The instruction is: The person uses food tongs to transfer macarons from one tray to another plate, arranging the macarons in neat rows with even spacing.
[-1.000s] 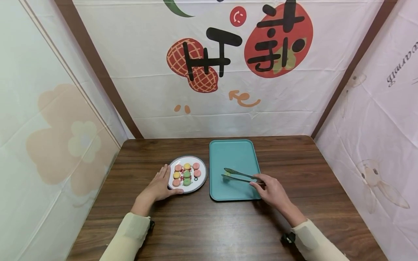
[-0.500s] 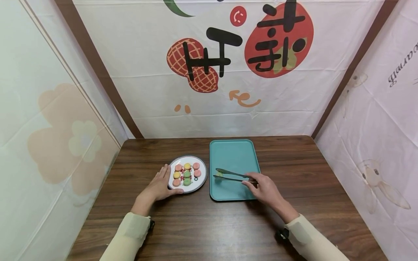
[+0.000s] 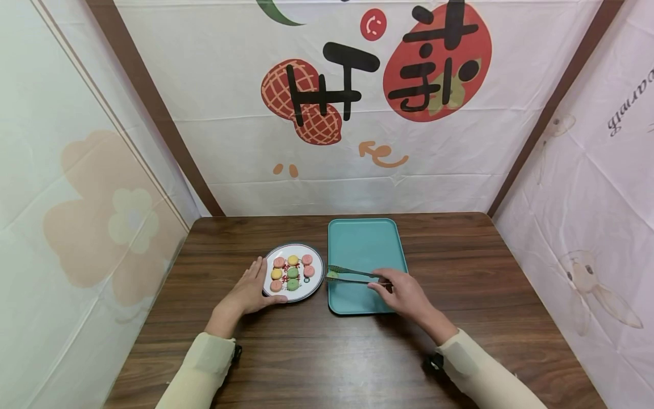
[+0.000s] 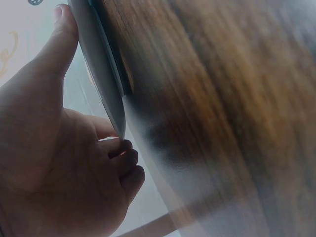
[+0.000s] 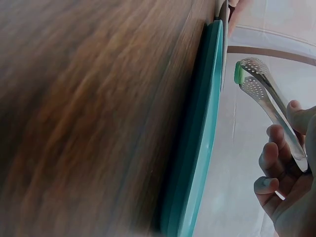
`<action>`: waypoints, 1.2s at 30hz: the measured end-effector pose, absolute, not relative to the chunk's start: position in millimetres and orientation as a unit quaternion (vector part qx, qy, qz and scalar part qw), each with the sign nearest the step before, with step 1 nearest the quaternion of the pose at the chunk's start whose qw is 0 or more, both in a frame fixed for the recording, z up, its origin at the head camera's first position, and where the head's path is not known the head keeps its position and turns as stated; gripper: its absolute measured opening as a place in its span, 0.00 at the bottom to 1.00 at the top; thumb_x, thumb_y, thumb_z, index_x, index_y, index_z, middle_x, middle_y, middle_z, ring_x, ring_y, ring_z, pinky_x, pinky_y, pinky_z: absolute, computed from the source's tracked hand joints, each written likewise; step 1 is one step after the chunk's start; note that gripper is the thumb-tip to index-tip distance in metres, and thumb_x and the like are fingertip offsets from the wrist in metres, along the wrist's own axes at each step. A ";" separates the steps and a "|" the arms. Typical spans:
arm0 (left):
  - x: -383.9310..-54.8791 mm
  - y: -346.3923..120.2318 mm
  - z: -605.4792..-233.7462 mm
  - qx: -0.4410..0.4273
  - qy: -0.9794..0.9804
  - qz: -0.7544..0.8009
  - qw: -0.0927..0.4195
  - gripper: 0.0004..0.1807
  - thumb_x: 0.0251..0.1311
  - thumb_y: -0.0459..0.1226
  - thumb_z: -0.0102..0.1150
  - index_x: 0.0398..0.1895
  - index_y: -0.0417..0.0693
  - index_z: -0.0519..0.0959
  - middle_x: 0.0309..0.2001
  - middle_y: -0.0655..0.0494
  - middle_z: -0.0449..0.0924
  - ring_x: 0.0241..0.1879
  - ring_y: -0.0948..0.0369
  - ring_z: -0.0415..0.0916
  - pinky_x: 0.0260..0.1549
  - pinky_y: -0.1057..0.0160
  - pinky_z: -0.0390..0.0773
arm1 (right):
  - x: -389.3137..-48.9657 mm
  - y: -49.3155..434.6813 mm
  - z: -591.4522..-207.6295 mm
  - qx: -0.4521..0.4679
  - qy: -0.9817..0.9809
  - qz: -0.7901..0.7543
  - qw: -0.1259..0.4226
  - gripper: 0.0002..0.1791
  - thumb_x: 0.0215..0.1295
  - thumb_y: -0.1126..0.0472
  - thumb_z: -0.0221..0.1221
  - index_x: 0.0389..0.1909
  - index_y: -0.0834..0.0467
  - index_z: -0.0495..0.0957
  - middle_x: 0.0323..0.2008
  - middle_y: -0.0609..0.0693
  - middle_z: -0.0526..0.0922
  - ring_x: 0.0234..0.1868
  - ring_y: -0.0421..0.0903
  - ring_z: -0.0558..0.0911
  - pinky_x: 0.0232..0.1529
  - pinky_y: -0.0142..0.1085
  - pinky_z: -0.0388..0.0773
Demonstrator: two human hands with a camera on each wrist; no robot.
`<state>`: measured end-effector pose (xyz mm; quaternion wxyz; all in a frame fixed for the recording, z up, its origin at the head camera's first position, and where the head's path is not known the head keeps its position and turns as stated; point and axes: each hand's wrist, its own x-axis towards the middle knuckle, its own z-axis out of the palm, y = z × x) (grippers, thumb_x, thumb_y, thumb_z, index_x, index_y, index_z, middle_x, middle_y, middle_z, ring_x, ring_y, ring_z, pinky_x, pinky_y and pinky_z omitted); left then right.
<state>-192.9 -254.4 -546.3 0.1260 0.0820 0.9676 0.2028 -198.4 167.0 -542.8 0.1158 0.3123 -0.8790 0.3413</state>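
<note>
In the head view a round white plate with a dark rim line stands on the table, bearing pink, yellow and green macarons. My left hand holds the plate's left side, thumb at its near edge and fingers along the far-left rim; the left wrist view has the plate rim between thumb and fingers. My right hand grips metal tongs above the teal tray. Between the perforated tong tips sits a green macaron, near the tray's left edge and apart from the plate.
A brown wooden table lies under everything. The tray stands just right of the plate with a narrow gap. Printed white cloth hangs behind the table, and more cloth hangs at both sides.
My right hand has moved left with the tongs and the green macaron, from over the middle of the tray to its left edge. The left hand and the plate have stayed put.
</note>
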 end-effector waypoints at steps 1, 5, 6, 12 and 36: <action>-192.9 -254.5 -546.4 0.082 0.968 0.203 0.126 0.73 0.61 0.67 0.71 0.84 0.25 0.40 0.84 0.25 0.37 0.84 0.33 0.38 0.83 0.37 0.46 | -198.9 165.2 -542.5 0.316 -0.878 0.341 0.114 0.17 0.73 0.56 0.70 0.56 0.60 0.87 0.33 0.42 0.85 0.27 0.30 0.74 0.28 0.30 0.77; -192.6 -254.1 -546.4 0.082 0.967 0.204 0.128 0.73 0.61 0.67 0.70 0.84 0.25 0.40 0.84 0.25 0.36 0.84 0.33 0.37 0.83 0.37 0.46 | -200.4 157.5 -541.7 0.331 -0.875 0.335 0.111 0.18 0.73 0.55 0.70 0.57 0.62 0.87 0.36 0.45 0.88 0.29 0.31 0.77 0.30 0.32 0.81; -192.5 -254.0 -546.3 0.082 0.967 0.204 0.128 0.73 0.61 0.67 0.71 0.84 0.25 0.40 0.84 0.25 0.36 0.84 0.33 0.37 0.83 0.37 0.46 | -200.5 155.7 -541.4 0.334 -0.875 0.333 0.110 0.18 0.73 0.55 0.70 0.57 0.62 0.87 0.36 0.46 0.88 0.29 0.31 0.78 0.31 0.32 0.82; -192.7 -253.9 -545.7 0.084 0.968 0.199 0.124 0.73 0.61 0.67 0.70 0.84 0.25 0.40 0.84 0.25 0.37 0.84 0.33 0.38 0.83 0.37 0.46 | -201.9 146.3 -542.4 0.350 -0.877 0.310 0.110 0.19 0.74 0.54 0.69 0.57 0.62 0.86 0.37 0.47 0.89 0.28 0.32 0.79 0.31 0.33 0.83; -192.6 -254.2 -545.4 0.082 0.968 0.200 0.127 0.73 0.61 0.68 0.70 0.84 0.25 0.40 0.84 0.26 0.37 0.84 0.33 0.38 0.83 0.37 0.46 | -210.3 118.4 -541.0 0.352 -0.888 0.283 0.081 0.20 0.75 0.51 0.69 0.58 0.60 0.87 0.32 0.44 0.86 0.25 0.30 0.75 0.31 0.33 0.81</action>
